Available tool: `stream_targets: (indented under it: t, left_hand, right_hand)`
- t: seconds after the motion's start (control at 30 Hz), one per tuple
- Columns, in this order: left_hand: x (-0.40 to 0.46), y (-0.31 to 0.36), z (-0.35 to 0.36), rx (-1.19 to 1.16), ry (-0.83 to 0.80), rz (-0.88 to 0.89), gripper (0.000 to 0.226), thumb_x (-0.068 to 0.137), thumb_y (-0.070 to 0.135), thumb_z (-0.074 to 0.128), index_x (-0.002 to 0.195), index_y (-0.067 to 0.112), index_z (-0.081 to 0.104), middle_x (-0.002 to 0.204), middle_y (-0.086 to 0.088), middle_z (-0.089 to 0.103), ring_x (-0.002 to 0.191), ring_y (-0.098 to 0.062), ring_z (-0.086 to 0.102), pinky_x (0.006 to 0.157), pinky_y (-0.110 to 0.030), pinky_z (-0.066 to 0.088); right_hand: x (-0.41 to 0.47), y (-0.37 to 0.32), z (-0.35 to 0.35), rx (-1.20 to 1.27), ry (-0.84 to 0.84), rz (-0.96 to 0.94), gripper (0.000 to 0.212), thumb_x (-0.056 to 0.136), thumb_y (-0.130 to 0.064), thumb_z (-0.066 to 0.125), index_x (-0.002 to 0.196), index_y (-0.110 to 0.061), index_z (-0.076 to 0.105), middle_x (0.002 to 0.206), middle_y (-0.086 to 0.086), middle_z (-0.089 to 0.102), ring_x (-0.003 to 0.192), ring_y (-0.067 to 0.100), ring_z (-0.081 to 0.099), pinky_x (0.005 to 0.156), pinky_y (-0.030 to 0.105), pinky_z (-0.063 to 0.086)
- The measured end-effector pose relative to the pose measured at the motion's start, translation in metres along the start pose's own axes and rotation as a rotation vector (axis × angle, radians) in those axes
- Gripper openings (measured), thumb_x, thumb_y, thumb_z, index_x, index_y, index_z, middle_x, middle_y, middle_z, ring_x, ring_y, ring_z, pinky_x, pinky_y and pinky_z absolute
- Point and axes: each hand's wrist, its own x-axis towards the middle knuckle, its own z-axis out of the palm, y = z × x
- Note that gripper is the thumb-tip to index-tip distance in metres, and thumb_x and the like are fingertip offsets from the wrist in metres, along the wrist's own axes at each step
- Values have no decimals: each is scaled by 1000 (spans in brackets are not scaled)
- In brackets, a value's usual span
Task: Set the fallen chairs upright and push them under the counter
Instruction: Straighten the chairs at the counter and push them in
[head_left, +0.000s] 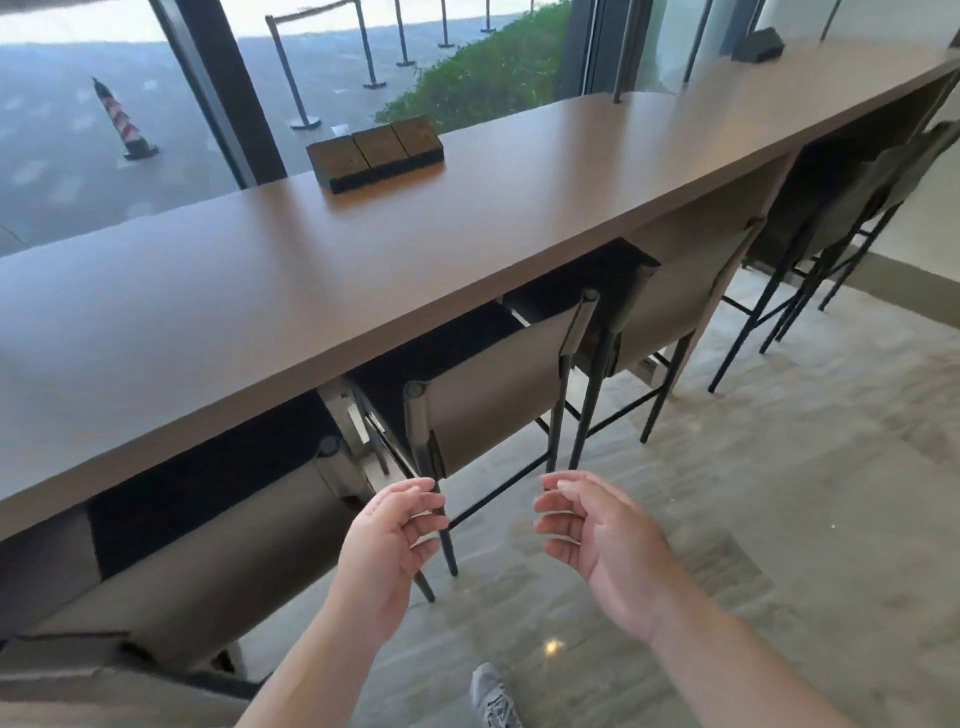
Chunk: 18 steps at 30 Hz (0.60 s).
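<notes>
Left hand (387, 540) and right hand (597, 535) apart, fingers loosely curled, holding nothing, just short of nearest chair (493, 395). All chairs in view upright, backs tucked at counter (363, 270) edge, incl. next chair (675, 301). Probably done or nearly; nothing fallen in view. No readable writing, incl. wooden blocks (376, 153).
</notes>
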Motion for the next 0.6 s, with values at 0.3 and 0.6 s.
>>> stream_targets:
  t: [0.3,0.6]
  left_hand:
    - [62,19,18,27,-21,54,20,98,10,50,102,11,70,91,-7,72,74,-17,66,65,-28,50]
    - [71,32,-21,-47,173,129,29,98,13,50,90,24,76,93,-8,73,80,-20,67,72,-34,51]
  right_hand:
    - [90,-45,26,-146,-55,-33,23,96,-12,50,91,-16,73,84,9,70,72,19,64,61,29,49]
    - [149,-31,85,-310,-270,88,21,96,-11,49,99,-12,70,86,9,72,74,19,66,61,29,52]
